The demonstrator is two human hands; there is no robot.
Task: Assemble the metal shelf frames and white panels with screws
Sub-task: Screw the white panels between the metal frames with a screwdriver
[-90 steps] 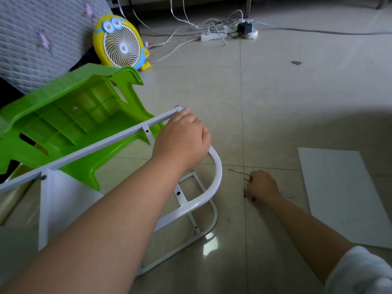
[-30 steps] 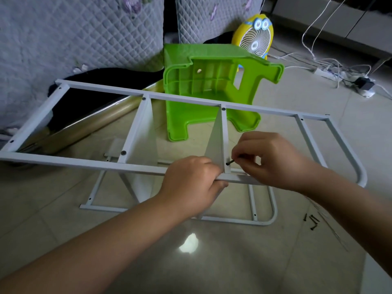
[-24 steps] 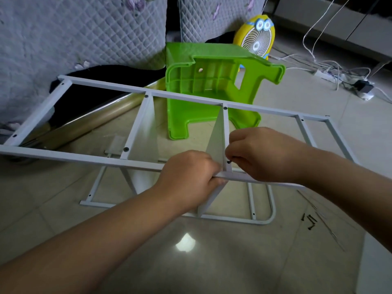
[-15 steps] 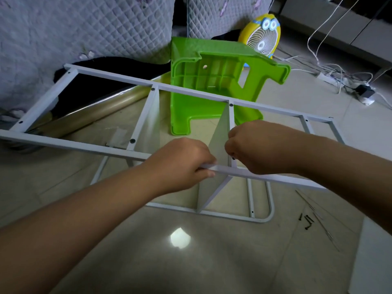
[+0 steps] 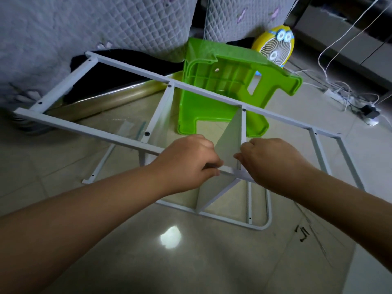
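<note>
A white metal shelf frame (image 5: 89,130) lies flat above a second frame (image 5: 233,221) on the floor, with two white panels standing on edge between them. My left hand (image 5: 188,162) grips the upper frame's near rail beside the right panel (image 5: 230,141). My right hand (image 5: 269,160) pinches at the rail where that panel meets it; the screw under its fingers is hidden. The left panel (image 5: 163,122) has black screws at both ends. Several loose black screws (image 5: 302,233) lie on the floor to the right.
A green plastic stool (image 5: 222,92) lies tipped behind the frame. A yellow fan (image 5: 274,47) stands behind it, with a power strip and cables (image 5: 347,96) at right. Quilted grey bedding (image 5: 84,35) fills the back left. A loose white panel (image 5: 369,270) lies at bottom right.
My right hand picked a screw from the floor and brought it to the frame's near rail at the right panel. My left hand moved along the rail to beside that joint.
</note>
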